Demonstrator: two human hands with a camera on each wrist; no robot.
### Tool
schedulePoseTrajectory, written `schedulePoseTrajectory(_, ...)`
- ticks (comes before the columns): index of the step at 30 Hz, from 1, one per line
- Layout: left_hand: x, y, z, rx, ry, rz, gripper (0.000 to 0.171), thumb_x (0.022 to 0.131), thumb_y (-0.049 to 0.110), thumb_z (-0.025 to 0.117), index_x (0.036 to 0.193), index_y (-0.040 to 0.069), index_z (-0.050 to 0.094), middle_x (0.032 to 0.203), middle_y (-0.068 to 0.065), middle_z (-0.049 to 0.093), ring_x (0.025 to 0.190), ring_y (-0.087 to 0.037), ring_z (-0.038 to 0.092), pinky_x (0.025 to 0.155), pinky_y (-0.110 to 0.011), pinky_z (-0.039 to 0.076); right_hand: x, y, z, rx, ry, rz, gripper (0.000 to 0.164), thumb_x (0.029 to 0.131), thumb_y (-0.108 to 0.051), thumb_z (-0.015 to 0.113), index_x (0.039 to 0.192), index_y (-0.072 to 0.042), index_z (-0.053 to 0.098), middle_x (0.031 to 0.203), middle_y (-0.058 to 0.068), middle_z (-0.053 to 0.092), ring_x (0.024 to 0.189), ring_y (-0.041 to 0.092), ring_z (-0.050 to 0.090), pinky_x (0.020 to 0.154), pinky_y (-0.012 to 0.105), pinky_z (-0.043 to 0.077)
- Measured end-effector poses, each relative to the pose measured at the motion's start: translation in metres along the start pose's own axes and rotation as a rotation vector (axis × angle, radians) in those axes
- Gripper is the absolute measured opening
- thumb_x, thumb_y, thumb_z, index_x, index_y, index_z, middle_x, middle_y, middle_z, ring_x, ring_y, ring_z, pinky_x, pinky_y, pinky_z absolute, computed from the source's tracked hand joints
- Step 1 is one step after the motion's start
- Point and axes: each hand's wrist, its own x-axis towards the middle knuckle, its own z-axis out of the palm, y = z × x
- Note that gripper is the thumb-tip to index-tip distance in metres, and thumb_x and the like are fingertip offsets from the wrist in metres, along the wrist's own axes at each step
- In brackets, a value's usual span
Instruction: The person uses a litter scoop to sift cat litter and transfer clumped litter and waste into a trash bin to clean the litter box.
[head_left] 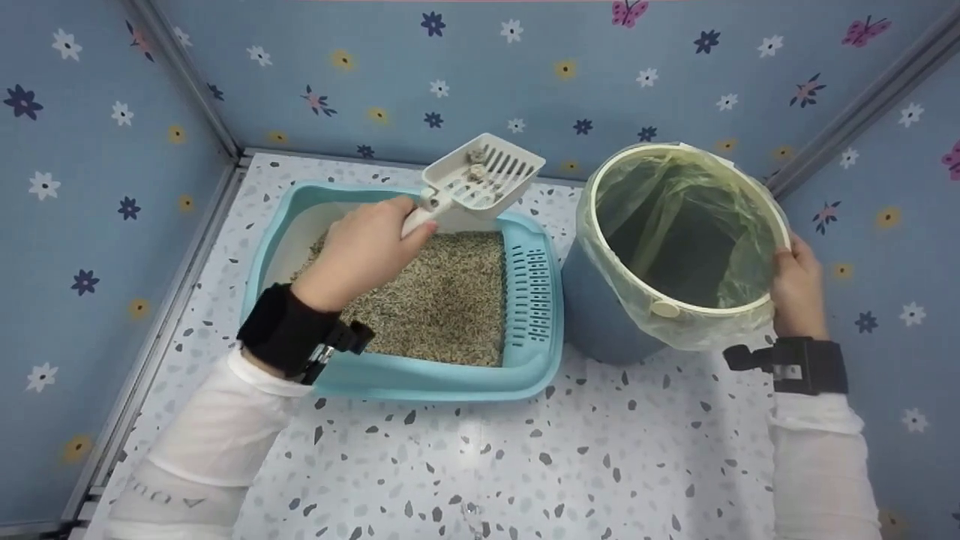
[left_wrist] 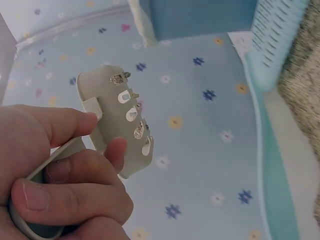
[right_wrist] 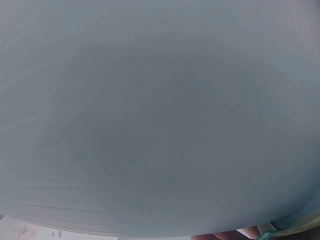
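My left hand (head_left: 367, 244) grips the handle of a white slotted litter scoop (head_left: 487, 176), held above the back of a light-blue litter box (head_left: 450, 382). A few small clumps (head_left: 476, 166) lie in the scoop. In the left wrist view, fingers (left_wrist: 75, 200) curl round the handle, and bits of litter poke through the slots. Grainy litter (head_left: 435, 300) covers the box floor. My right hand (head_left: 799, 289) grips the right rim of a blue bin (head_left: 600, 315), which leans somewhat. A yellowish bag (head_left: 675, 169) lines it, folded over the rim. The bin's side fills most of the right wrist view.
Litter box and bin stand side by side on a white speckled surface (head_left: 480, 465). Flower-patterned blue panels (head_left: 495, 82) rise at the back and both sides, close behind the box and the bin. A slotted ledge (head_left: 529, 292) forms the box's right end.
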Motion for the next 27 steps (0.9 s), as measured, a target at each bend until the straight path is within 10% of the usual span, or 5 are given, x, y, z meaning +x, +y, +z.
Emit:
schedulePoseTrajectory(9, 0.028, 0.063, 0.016, 0.035, -0.052, 0.085, 0.036, 0.097, 0.041, 0.048, 0.112, 0.01, 0.058, 0.081, -0.001, 0.057, 0.068, -0.017, 0.053, 0.06, -0.032, 0.045, -0.002, 0.0, 0.001, -0.008, 0.011, -0.011, 0.05, 0.104, -0.024, 0.024, 0.15, -0.007, 0.017, 0.154, 0.016, 0.022, 0.138, 0.024, 0.03, 0.114, 0.037, 0.024)
schedulePoseTrajectory(15, 0.046, 0.095, 0.039, 0.244, -0.01, 0.152, 0.04, 0.097, 0.044, 0.046, 0.116, 0.01, 0.056, 0.083, -0.001, 0.061, 0.071, -0.019, 0.057, 0.062, -0.034, 0.048, -0.001, 0.001, 0.0, -0.001, 0.027, -0.007, 0.05, 0.103, -0.023, 0.026, 0.15, -0.007, 0.018, 0.153, 0.016, 0.024, 0.135, 0.022, 0.033, 0.112, 0.033, 0.026)
schedulePoseTrajectory(27, 0.058, 0.107, 0.08, 0.631, 0.442, 0.581, 0.023, 0.102, 0.019, 0.037, 0.106, 0.011, 0.058, 0.077, 0.0, 0.064, 0.056, -0.01, 0.055, 0.051, -0.025, 0.045, -0.001, 0.0, 0.0, 0.035, 0.008, -0.006, 0.05, 0.103, -0.023, 0.025, 0.15, -0.009, 0.018, 0.153, 0.017, 0.025, 0.134, 0.023, 0.036, 0.11, 0.031, 0.031)
